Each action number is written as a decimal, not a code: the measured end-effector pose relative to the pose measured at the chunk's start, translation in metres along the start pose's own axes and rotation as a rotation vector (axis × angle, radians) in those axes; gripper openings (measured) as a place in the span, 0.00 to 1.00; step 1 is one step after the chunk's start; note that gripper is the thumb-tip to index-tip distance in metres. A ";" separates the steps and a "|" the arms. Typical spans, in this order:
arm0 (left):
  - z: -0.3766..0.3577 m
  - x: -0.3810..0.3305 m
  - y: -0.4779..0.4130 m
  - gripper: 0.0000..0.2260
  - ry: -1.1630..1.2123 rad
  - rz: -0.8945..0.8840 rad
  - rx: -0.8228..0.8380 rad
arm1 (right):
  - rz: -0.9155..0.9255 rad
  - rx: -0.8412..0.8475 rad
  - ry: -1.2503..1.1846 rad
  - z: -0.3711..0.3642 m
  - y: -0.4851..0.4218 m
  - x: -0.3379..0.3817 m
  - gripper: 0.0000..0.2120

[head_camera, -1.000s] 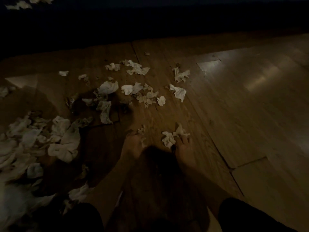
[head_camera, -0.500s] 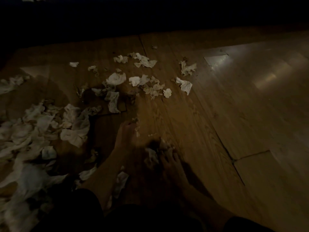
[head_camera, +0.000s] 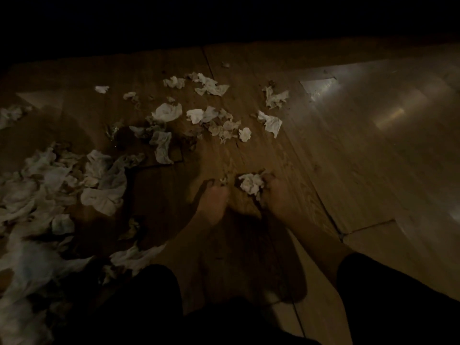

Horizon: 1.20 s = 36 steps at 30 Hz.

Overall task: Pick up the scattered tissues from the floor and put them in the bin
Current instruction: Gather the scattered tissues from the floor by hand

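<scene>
The scene is dim. Both my hands rest low on the wooden floor (head_camera: 348, 158). My right hand (head_camera: 278, 195) is closed around a crumpled white tissue (head_camera: 251, 183) that sticks out to its left. My left hand (head_camera: 212, 200) lies just left of it, fingers curled on a small tissue scrap (head_camera: 223, 181). Beyond the hands lie several scattered tissues (head_camera: 166, 112), a folded one (head_camera: 271, 123) and another (head_camera: 275, 98) to the right. No bin is in view.
A large heap of crumpled tissues (head_camera: 49, 185) covers the floor at the left, down to the lower left corner. A dark patch (head_camera: 154, 185) lies between that heap and my left hand. The floor to the right shines with reflections. The far edge is black.
The view has shifted a little. My right hand, darkened and pulled back half a second ago, is forward again with the white tissue bunched in it. My left hand stays beside it.
</scene>
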<state>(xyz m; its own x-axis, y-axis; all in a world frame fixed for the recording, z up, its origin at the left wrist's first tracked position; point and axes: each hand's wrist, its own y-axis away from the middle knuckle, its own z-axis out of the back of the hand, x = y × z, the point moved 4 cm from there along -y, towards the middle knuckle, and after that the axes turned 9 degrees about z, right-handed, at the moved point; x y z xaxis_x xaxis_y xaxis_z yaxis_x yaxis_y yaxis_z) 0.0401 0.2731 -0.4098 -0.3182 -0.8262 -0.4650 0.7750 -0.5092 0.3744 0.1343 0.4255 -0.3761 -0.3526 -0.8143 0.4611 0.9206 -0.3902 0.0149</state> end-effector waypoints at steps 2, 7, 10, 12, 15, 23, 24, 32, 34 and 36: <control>0.002 0.013 -0.007 0.14 -0.037 0.025 -0.003 | 0.026 -0.046 0.027 0.004 -0.010 0.001 0.16; 0.049 0.060 0.018 0.21 -0.041 0.043 -0.213 | 0.059 0.007 -0.020 -0.001 -0.029 0.042 0.17; 0.081 0.099 0.039 0.21 0.112 0.058 -0.368 | 0.149 0.043 -0.101 -0.027 -0.045 0.084 0.16; 0.100 0.121 0.058 0.17 0.121 0.141 -0.345 | 0.216 0.065 -0.101 -0.045 -0.052 0.116 0.17; 0.115 0.152 0.080 0.09 0.048 0.133 -0.472 | 0.283 0.211 -0.163 -0.074 -0.059 0.164 0.20; 0.067 0.180 0.091 0.21 -0.204 0.200 -0.174 | 0.416 0.245 -0.219 -0.116 -0.071 0.215 0.17; 0.068 0.178 0.093 0.20 -0.174 0.218 -0.192 | 0.427 0.238 -0.213 -0.118 -0.072 0.214 0.17; 0.076 0.197 0.111 0.26 -0.195 0.175 -0.205 | 0.392 0.251 -0.182 -0.126 -0.070 0.191 0.14; 0.080 0.196 0.121 0.24 -0.069 0.087 -0.277 | 0.404 0.231 -0.213 -0.126 -0.069 0.191 0.12; 0.076 0.186 0.137 0.17 0.007 -0.181 -0.375 | 0.422 0.216 -0.217 -0.126 -0.068 0.192 0.13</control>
<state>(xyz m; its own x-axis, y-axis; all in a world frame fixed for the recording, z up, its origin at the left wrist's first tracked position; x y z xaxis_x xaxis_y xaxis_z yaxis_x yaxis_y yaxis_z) 0.0459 0.0314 -0.3838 -0.4646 -0.7293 -0.5023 0.8525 -0.5217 -0.0310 -0.0172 0.2414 -0.4006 0.0783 -0.7647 0.6396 0.9968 0.0688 -0.0399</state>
